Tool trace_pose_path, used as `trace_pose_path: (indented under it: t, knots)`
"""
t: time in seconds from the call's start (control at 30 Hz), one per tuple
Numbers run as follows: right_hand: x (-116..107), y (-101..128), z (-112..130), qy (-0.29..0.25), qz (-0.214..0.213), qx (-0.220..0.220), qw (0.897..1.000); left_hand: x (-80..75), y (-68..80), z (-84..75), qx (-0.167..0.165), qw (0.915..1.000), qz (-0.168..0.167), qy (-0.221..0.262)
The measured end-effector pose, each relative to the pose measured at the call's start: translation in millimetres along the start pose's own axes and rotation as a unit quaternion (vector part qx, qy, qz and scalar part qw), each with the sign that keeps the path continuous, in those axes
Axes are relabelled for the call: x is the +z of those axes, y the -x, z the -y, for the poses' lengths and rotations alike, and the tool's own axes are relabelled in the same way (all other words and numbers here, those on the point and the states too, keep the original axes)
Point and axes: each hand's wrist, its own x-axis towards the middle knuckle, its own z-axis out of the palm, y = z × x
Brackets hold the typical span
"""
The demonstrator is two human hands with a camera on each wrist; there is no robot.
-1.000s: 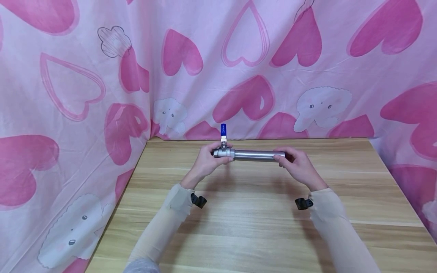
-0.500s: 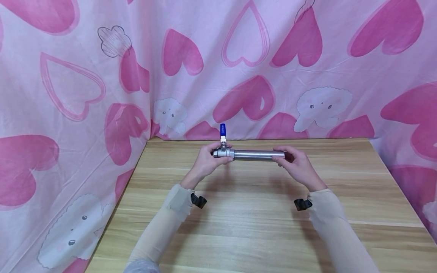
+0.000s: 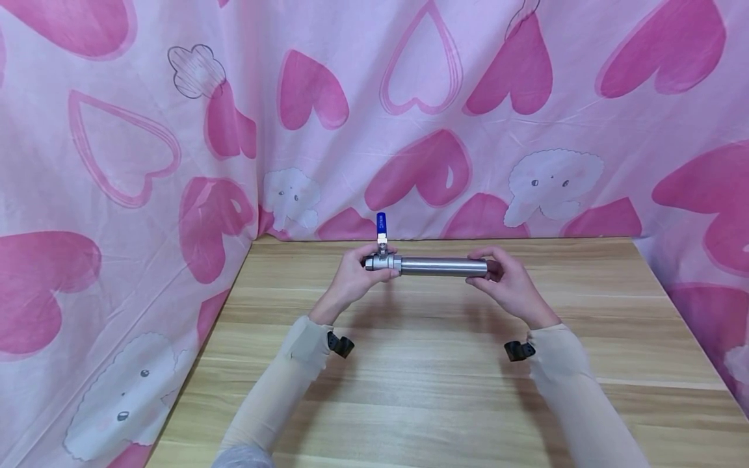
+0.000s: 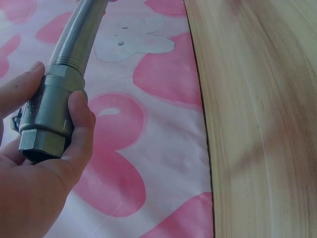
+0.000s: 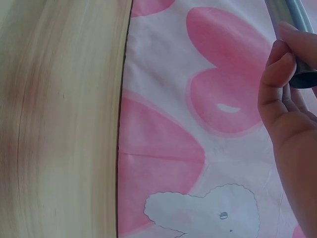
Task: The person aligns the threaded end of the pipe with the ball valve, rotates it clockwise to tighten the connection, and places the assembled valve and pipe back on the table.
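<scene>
A steel pipe [image 3: 443, 266] is held level above the wooden table [image 3: 433, 377], with a metal ball valve [image 3: 383, 262] screwed on its left end. The valve's blue lever [image 3: 381, 223] stands upright. My left hand [image 3: 358, 275] grips the valve body [image 4: 47, 116], thumb and fingers curled around it. My right hand [image 3: 508, 281] holds the pipe's right end [image 5: 295, 29] with curled fingers.
A pink sheet with hearts and cartoon clouds [image 3: 374, 117] hangs behind the table and drapes down its left and right sides. Black wrist camera mounts [image 3: 341, 344] sit under both sleeves. The table's far edge lies just behind the pipe.
The right hand's fingers have shifted slightly along the pipe's end. Pipe, valve and left hand stay almost where they were.
</scene>
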Motion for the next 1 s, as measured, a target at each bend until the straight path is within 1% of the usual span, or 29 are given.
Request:
trace_pose_path:
  t: [0.17,0.47,1.0]
  knots:
    - [0.3,0.1,-0.6,0.008,-0.003,-0.013,1.0,0.0,0.3,-0.1,0.0,1.0,0.0,0.0]
    - [-0.7,0.4,1.0,0.008,-0.011,-0.018,1.0,0.8,-0.7,-0.1,-0.003,1.0,0.004,0.002]
    - [-1.2,1.5,3.5,0.026,-0.026,-0.019,0.999,1.8,-0.5,0.0,0.004,1.0,0.001,0.005]
